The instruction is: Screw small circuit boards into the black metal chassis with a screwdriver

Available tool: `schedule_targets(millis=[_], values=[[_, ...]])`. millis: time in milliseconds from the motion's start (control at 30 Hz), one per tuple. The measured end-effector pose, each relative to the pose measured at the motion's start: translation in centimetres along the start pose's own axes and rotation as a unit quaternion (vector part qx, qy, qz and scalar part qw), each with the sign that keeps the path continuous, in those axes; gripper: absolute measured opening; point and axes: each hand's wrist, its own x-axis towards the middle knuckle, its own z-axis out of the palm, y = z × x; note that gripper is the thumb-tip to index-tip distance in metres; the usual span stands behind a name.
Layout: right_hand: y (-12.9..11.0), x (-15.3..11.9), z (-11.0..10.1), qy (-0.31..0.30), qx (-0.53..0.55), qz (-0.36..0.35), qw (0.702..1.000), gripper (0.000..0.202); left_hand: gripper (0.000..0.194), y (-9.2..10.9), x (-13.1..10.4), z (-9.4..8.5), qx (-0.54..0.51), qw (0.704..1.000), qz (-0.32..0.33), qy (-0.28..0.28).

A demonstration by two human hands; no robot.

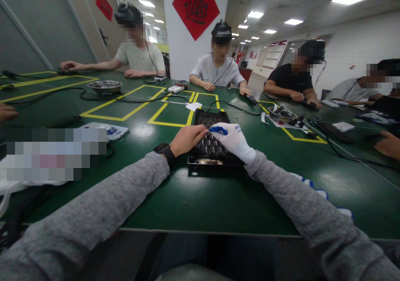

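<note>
Over a black tray-like case [208,164] on the table, both of my hands meet with their fingertips close together. My left hand [188,139] is bare, with a black watch [165,151] on the wrist; its thumb and fingers are pinched together. A white glove with blue on the fingers covers my right hand [231,139], whose fingers are bent in a pinch. Whatever lies between the fingertips is too small or hidden to make out. Rows of small shiny pieces [213,146] show inside the case below my hands, and its far part is dark.
White-and-blue gloves [321,194] lie by my right forearm. A blurred white bag [56,158] and a clear packet [117,131] are left. Metal bowls [104,87] and cables stand farther off. Several people sit across the green table [156,210], marked with yellow tape [168,124].
</note>
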Motion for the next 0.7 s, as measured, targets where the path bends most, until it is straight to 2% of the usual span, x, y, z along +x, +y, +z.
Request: schedule_targets(millis=[300,467,700], values=[[1.2,0.4,-0.1,0.041,-0.014,0.046,0.998,0.02,0.035,0.1,-0.1,0.0,-0.003,1.0,-0.002,-0.004],[1.2,0.3,-0.1,0.017,0.006,0.037,0.999,0.017,0.035,0.0,-0.1,0.0,0.0,1.0,-0.006,-0.002],[-0.1,0.1,-0.2,-0.007,0.052,0.011,0.999,0.021,0.036,0.0,-0.1,0.0,0.002,1.0,0.001,-0.003]])
